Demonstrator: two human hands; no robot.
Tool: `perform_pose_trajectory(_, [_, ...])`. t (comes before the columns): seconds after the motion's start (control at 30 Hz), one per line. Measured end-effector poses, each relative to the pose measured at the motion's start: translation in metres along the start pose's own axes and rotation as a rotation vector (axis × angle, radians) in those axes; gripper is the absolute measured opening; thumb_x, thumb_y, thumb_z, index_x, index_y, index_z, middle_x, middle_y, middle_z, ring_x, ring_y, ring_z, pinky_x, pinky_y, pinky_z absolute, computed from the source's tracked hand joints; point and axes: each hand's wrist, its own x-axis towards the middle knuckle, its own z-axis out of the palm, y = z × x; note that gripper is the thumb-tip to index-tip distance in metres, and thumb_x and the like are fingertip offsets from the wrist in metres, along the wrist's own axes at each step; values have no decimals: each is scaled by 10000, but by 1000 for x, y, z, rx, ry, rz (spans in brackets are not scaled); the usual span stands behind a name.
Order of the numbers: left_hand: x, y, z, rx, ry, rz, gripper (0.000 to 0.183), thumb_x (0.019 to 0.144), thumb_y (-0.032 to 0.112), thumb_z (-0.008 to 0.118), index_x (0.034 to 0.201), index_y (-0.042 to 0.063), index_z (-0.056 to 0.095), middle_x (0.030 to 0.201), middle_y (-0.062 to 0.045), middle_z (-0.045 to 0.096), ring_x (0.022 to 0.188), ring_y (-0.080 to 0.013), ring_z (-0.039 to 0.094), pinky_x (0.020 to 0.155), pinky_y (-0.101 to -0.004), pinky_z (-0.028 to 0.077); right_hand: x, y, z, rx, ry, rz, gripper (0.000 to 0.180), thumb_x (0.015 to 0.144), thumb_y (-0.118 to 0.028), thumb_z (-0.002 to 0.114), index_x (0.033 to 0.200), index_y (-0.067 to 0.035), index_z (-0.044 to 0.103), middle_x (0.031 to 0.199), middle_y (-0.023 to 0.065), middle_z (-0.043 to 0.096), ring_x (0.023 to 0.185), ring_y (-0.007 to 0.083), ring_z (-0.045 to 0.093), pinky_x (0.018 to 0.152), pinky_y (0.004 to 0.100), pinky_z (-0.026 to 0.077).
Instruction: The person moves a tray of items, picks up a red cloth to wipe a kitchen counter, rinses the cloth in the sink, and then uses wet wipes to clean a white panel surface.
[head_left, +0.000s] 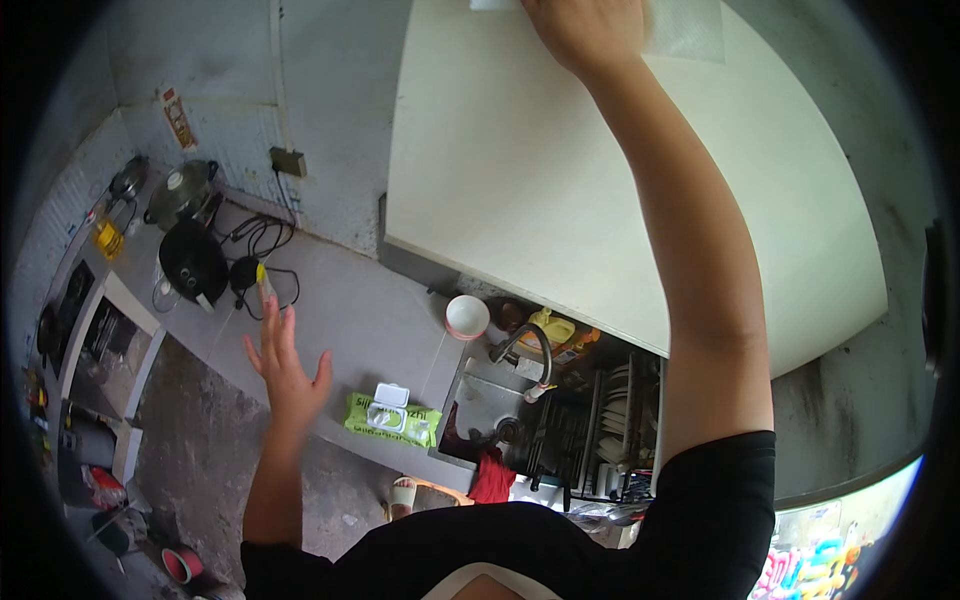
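My left hand (289, 367) hangs over the grey counter edge with its fingers spread and nothing in it. My right hand (589, 30) is raised against the pale cabinet front (525, 172) at the top of the picture, its fingertips cut off by the frame. A thin whitish sheet (686, 30) lies flat on the cabinet beside that hand; whether the fingers hold it is hidden. On the counter, right of my left hand, rests a green pack of wipes (394, 420) with its white lid up.
A white bowl (467, 316) stands by the steel sink (480, 397) and its curved faucet (551, 360). Plates fill a dish rack (592, 420). A black appliance (193, 259), a lidded pot (180, 191), an oil bottle (109, 238) and cables are at the left.
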Motion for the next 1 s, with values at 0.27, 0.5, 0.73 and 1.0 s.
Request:
perform_pose_trajectory(0.27, [-65,-9,28,-46,-130,-220,728,754,182,627,1375,51,272,1458,-204,223,1357,-355,207,1030,-620,36,-50,-90,49,289,-41,-156,300,857,-180,496,1136,-143,600,1309,7,476,1228,228,388,1046,460,255])
perform_pose_trajectory(0.5, [-98,0,27,17,-241,-280,732,739,151,631,1367,44,270,1452,-218,226,1352,-363,217,1041,-609,50,-173,-179,61,459,-381,-323,397,849,-184,466,1232,-99,532,978,6,667,575,184,589,732,376,430])
perform_pose_trajectory(0.73, [-147,-29,1,127,-304,-391,733,750,181,621,1382,46,275,1471,-196,190,1370,-341,175,1028,-626,66,-269,-176,76,305,-92,-349,196,883,-155,480,1014,-71,600,754,55,601,741,191,595,692,311,457])
perform_pose_trajectory(1.0, [-149,-38,0,124,-227,-353,757,756,203,621,1392,28,249,1465,-193,215,1353,-354,213,1032,-609,56,-85,-117,39,281,-194,-25,353,917,-226,380,1233,-175,528,1463,69,292,1379,200,188,1118,453,91])
